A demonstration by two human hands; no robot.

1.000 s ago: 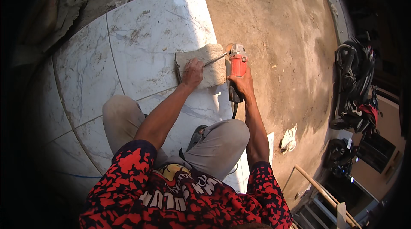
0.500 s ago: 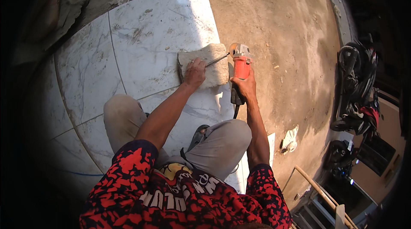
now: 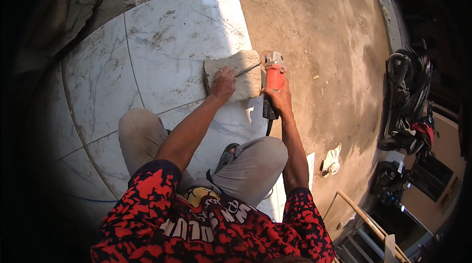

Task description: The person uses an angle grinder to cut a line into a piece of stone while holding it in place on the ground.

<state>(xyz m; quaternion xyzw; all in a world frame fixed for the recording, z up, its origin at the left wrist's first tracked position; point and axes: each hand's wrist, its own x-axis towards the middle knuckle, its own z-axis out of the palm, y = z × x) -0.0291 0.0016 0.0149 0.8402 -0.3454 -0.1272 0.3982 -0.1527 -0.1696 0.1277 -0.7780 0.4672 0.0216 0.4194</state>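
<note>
A rough, pale stone block [image 3: 246,87] lies on white marbled tiles. My left hand [image 3: 224,84] rests on top of it, its fingers closed round a thin dark metal rod [image 3: 248,70], perhaps a chisel. The rod's tip points right, past the block's edge, at the disc of a red and grey angle grinder [image 3: 275,73]. My right hand [image 3: 279,98] is wrapped round the grinder's dark rear body, just right of the block. Whether the tip touches the disc is too small to tell.
Dusty white tiles [image 3: 177,32] spread left and ahead; bare brown ground [image 3: 319,66] lies to the right. A crumpled pale bag [image 3: 331,160] is on the ground at right. Motorbikes [image 3: 405,96] stand along the far right. A wooden pole [image 3: 361,214] leans at lower right.
The grinder and my right hand have shifted slightly to the left. The rod, my left hand and the block look nearly the same.
</note>
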